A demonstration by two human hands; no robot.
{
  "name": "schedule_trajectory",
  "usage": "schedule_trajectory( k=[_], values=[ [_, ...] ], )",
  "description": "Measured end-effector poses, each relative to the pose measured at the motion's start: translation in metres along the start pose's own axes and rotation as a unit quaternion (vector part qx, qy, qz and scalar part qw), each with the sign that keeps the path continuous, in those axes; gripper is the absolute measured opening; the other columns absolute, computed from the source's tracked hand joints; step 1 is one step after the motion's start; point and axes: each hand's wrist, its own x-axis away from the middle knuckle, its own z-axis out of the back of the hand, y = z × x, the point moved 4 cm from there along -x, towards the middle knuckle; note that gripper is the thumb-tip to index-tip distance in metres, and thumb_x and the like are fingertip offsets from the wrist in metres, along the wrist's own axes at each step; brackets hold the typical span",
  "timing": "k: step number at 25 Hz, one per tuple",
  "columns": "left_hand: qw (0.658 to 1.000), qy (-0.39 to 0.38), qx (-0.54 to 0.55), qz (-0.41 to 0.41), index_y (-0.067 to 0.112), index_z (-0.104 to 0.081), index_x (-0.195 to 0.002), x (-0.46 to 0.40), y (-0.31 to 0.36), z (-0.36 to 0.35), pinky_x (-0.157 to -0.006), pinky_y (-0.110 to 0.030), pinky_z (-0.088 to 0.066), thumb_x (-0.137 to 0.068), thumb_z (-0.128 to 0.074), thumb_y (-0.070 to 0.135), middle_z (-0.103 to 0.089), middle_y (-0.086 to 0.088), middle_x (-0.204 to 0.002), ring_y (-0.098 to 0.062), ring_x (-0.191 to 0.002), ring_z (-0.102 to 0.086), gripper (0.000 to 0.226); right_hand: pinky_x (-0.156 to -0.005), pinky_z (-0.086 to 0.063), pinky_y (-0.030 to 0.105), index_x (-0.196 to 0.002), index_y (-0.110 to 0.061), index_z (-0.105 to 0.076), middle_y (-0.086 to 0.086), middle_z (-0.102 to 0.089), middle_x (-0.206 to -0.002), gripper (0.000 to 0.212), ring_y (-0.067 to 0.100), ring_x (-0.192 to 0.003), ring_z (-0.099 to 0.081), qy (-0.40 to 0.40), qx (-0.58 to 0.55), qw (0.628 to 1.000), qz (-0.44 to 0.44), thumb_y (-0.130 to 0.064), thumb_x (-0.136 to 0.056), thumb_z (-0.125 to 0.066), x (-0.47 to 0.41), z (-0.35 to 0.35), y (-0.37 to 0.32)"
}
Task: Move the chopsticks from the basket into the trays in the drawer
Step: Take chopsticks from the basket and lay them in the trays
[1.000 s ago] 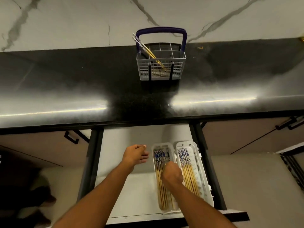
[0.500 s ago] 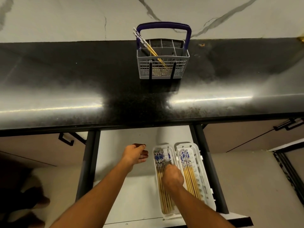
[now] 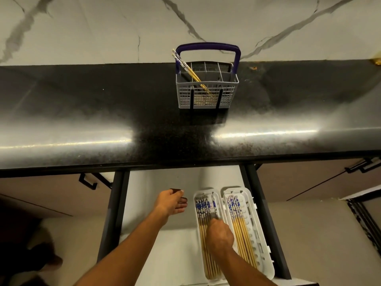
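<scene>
A grey basket (image 3: 207,96) with a purple handle stands on the black counter and holds two chopsticks (image 3: 186,68) leaning to the left. Two white trays lie side by side in the open drawer. The left tray (image 3: 206,191) and the right tray (image 3: 256,230) each hold several blue-topped chopsticks (image 3: 203,207) (image 3: 234,205). My right hand (image 3: 219,234) is down in the left tray, fingers curled on the chopsticks there. My left hand (image 3: 170,203) hovers over the drawer floor left of the trays, loosely curled and holding nothing.
The drawer (image 3: 148,182) has a bare white floor left of the trays and dark side rails. The black counter (image 3: 103,120) overhangs its far end. Closed cabinet fronts with black handles (image 3: 88,181) (image 3: 362,165) flank the drawer.
My right hand has slid a little toward the near end of the left tray. My left hand has stayed hovering in place. The view has shifted slightly.
</scene>
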Motion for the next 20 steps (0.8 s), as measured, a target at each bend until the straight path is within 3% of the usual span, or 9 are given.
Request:
schedule_trajectory(
  k=[5, 9, 12, 15, 17, 20],
  values=[
    [0.994, -0.067, -0.078, -0.038, 0.007, -0.063, -0.113, 0.026, 0.053, -0.002, -0.075, -0.036, -0.061, -0.097, -0.057, 0.026, -0.071, -0.015, -0.1, -0.028, -0.088, -0.073, 0.025, -0.073, -0.058, 0.023, -0.117, -0.013, -0.061, 0.003, -0.068, -0.102, 0.018, 0.013, -0.085, -0.068, 0.031, -0.026, 0.997, 0.059, -0.016, -0.101, -0.054, 0.006, 0.056, -0.017],
    [0.98, -0.085, -0.131, -0.126, 0.009, -0.064, -0.107, 0.055, 0.148, -0.001, -0.074, -0.034, -0.059, -0.097, -0.057, 0.028, -0.071, -0.014, -0.102, -0.025, -0.088, -0.071, 0.022, -0.059, -0.047, 0.025, -0.096, -0.015, -0.063, 0.002, -0.064, -0.086, 0.016, 0.017, -0.073, -0.062, 0.152, -0.047, 0.979, 0.125, -0.029, -0.101, -0.055, 0.015, 0.172, -0.044],
    [0.961, -0.014, -0.167, -0.218, 0.013, -0.064, -0.106, 0.083, 0.225, 0.008, -0.083, -0.037, -0.057, -0.096, -0.058, 0.029, -0.068, -0.011, -0.101, -0.023, -0.09, -0.067, 0.02, -0.065, -0.041, 0.031, -0.104, -0.014, -0.061, 0.006, -0.064, -0.096, 0.028, 0.023, -0.083, -0.06, 0.273, -0.062, 0.949, 0.148, -0.038, -0.102, -0.047, 0.025, 0.267, -0.062],
    [0.915, 0.102, -0.223, -0.321, 0.018, -0.064, -0.116, 0.114, 0.291, 0.022, -0.094, -0.043, -0.054, -0.093, -0.059, 0.038, -0.068, -0.006, -0.112, -0.024, -0.103, -0.065, 0.031, -0.072, -0.052, 0.038, -0.109, -0.014, -0.062, 0.006, -0.066, -0.103, 0.03, 0.026, -0.094, -0.064, 0.357, -0.089, 0.912, 0.18, -0.041, -0.101, -0.05, 0.034, 0.339, -0.075],
    [0.885, 0.149, -0.248, -0.364, 0.016, -0.057, -0.13, 0.136, 0.324, 0.025, -0.1, -0.039, -0.048, -0.094, -0.057, 0.041, -0.064, -0.006, -0.126, -0.024, -0.113, -0.06, 0.044, -0.075, -0.056, 0.04, -0.11, -0.014, -0.063, 0.006, -0.068, -0.104, 0.032, 0.026, -0.095, -0.066, 0.403, -0.099, 0.889, 0.193, -0.043, -0.099, -0.054, 0.039, 0.376, -0.08],
    [0.851, 0.177, -0.256, -0.422, 0.014, -0.044, -0.142, 0.165, 0.362, 0.023, -0.094, -0.032, -0.045, -0.095, -0.055, 0.042, -0.056, -0.011, -0.138, -0.026, -0.121, -0.057, 0.055, -0.079, -0.055, 0.04, -0.117, -0.013, -0.061, 0.009, -0.068, -0.111, 0.037, 0.028, -0.1, -0.066, 0.451, -0.101, 0.863, 0.205, -0.043, -0.097, -0.057, 0.046, 0.417, -0.086]
  ],
)
